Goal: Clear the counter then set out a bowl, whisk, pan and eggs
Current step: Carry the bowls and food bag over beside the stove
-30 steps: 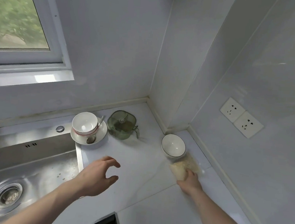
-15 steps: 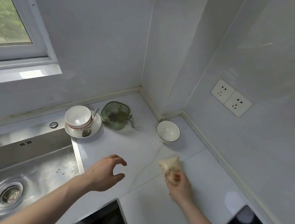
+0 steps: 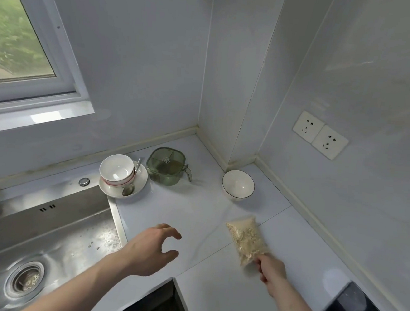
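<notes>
My right hand [image 3: 272, 269] pinches the grain bag [image 3: 246, 238], now lifted back from the black-rimmed bowl [image 3: 238, 186] at the far right; left hand [image 3: 151, 247] hovers, fingers loosely spread. Counter [image 3: 194, 211] clearing is under way.

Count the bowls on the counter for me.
2 for certain: a black-rimmed bowl near the corner, and a bowl on the saucer by the sink. That one may hide others stacked beneath.

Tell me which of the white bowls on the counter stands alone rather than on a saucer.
The dark-rimmed bowl near the wall corner stands alone on the counter. The other bowls are stacked on a saucer beside the sink, with a spoon.
</notes>
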`<move>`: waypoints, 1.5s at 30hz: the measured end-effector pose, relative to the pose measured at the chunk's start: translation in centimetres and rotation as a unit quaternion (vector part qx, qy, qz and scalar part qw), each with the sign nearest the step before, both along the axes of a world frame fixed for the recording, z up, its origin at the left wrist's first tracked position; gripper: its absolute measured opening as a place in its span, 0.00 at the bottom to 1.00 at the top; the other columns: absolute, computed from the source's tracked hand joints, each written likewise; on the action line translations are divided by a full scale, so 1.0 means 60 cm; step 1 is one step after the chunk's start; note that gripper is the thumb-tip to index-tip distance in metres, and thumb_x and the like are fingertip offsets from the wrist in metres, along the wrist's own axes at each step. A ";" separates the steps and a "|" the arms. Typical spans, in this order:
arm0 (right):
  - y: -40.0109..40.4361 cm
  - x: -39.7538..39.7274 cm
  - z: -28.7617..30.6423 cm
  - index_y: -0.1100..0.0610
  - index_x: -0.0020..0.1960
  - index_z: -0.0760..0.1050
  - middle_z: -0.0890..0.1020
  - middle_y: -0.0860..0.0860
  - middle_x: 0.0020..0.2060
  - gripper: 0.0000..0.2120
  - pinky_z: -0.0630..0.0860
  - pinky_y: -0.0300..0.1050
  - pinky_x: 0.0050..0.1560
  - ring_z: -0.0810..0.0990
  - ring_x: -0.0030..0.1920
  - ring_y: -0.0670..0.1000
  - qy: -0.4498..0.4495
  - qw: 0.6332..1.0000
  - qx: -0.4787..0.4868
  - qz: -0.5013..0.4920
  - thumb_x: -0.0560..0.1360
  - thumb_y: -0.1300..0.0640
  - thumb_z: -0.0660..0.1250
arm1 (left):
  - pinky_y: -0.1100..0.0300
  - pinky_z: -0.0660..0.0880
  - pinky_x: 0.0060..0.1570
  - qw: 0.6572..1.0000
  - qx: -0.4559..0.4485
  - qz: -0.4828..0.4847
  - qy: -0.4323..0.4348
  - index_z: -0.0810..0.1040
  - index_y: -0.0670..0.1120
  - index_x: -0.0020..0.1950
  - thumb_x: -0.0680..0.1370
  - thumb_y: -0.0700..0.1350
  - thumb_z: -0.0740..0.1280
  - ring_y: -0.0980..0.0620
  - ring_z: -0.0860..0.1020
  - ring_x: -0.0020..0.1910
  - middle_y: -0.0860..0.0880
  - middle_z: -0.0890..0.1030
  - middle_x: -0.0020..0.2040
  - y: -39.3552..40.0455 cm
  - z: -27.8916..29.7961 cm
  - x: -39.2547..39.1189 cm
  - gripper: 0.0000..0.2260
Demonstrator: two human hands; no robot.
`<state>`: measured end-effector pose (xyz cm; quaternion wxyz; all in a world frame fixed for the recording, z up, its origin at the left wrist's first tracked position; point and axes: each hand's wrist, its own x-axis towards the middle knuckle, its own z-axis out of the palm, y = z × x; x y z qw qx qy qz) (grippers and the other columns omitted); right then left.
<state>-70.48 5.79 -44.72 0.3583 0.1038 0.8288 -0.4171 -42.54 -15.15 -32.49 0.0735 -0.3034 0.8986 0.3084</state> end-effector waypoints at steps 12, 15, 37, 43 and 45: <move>-0.142 0.070 0.180 0.58 0.44 0.78 0.85 0.52 0.37 0.06 0.73 0.42 0.39 0.81 0.36 0.48 0.027 0.962 -0.182 0.204 0.79 0.62 0.65 | 0.58 0.73 0.62 0.998 -0.022 -0.002 0.057 0.67 0.57 0.73 0.77 0.56 0.67 0.55 0.75 0.65 0.57 0.71 0.70 0.013 0.008 -0.055 0.25; -0.167 0.105 0.210 0.57 0.41 0.78 0.85 0.52 0.37 0.07 0.75 0.42 0.41 0.83 0.39 0.49 0.006 0.949 -0.190 0.251 0.77 0.64 0.65 | 0.57 0.73 0.63 0.998 -0.037 0.010 0.054 0.64 0.57 0.75 0.73 0.60 0.69 0.53 0.73 0.67 0.58 0.68 0.71 0.015 0.000 -0.059 0.32; -0.230 0.015 0.104 0.57 0.52 0.76 0.83 0.55 0.47 0.04 0.78 0.44 0.36 0.83 0.39 0.54 -0.017 0.987 -0.124 0.099 0.80 0.57 0.65 | 0.59 0.74 0.37 0.971 -0.116 0.202 0.056 0.83 0.53 0.45 0.79 0.53 0.65 0.52 0.81 0.43 0.59 0.81 0.35 -0.067 -0.069 0.042 0.08; -0.266 -0.062 0.069 0.63 0.54 0.76 0.81 0.56 0.48 0.12 0.79 0.47 0.35 0.83 0.40 0.56 -0.010 0.996 -0.055 0.074 0.79 0.53 0.66 | 0.60 0.76 0.40 0.969 -0.115 0.214 0.034 0.84 0.58 0.49 0.80 0.57 0.65 0.57 0.82 0.43 0.59 0.85 0.40 -0.075 -0.065 0.046 0.09; -0.288 -0.068 0.064 0.61 0.55 0.75 0.80 0.57 0.51 0.12 0.79 0.47 0.36 0.83 0.40 0.56 -0.020 0.996 -0.061 0.064 0.81 0.52 0.63 | 0.61 0.75 0.40 0.970 -0.111 0.215 0.030 0.84 0.58 0.50 0.80 0.55 0.65 0.58 0.82 0.42 0.60 0.83 0.38 -0.077 -0.065 0.043 0.08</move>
